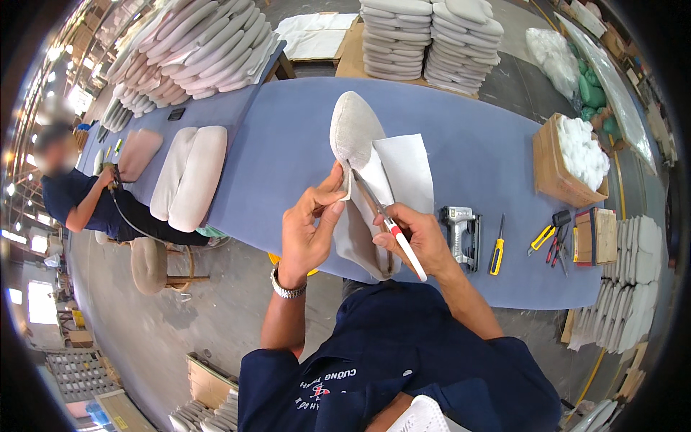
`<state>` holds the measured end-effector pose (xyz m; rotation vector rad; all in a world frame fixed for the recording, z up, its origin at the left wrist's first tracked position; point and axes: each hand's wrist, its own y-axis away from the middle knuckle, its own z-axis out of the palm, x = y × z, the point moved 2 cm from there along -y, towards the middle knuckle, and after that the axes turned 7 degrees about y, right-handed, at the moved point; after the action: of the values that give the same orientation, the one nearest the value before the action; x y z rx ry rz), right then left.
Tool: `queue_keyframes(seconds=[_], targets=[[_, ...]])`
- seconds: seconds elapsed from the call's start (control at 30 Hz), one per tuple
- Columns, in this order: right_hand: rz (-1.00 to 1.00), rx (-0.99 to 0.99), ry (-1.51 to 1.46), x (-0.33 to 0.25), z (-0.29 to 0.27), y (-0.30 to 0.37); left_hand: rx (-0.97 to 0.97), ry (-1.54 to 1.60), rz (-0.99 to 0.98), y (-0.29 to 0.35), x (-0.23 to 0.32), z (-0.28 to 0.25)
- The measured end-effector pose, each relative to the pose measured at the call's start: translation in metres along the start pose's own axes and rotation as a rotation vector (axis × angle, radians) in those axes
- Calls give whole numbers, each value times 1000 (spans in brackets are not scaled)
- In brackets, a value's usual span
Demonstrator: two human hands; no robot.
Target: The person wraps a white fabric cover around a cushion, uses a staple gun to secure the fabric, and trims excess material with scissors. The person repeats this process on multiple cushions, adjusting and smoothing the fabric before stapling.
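Grey fabric cushion [354, 129], rounded; left grip [311, 225] pinches pale flap [349, 189], right grip [423, 239] clasps red-white tool [404, 248].

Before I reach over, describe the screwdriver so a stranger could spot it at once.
Start with the big blue table and look right of your right hand. Just past the silver staple gun lies the screwdriver, yellow handle toward you. Its thin, straight metal shaft sets it apart from the slanted yellow-and-black tool farther right.

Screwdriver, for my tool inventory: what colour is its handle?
The screwdriver handle is mostly yellow; head view.
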<state>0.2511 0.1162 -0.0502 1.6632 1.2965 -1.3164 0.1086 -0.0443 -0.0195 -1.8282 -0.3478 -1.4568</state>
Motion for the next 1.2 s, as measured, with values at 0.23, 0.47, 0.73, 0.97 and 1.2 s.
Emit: queue_keyframes(seconds=[0.23, 0.47, 0.73, 0.97, 1.2], targets=[[-16, -83, 26, 1, -11, 3, -14, 42, 58, 0, -1, -3], [-93, -91, 169, -10, -19, 11, -26, 102, 93, -6, 2, 0], [-75, 5, 138, -10, -15, 12, -68, 35, 66, -5, 4, 0], [-24, -37, 20, -4, -13, 11, -63, -44, 89, -5, 5, 2], [-13, -21, 36, -7, -15, 13, -87, -117, 102, -2, 14, 4]])
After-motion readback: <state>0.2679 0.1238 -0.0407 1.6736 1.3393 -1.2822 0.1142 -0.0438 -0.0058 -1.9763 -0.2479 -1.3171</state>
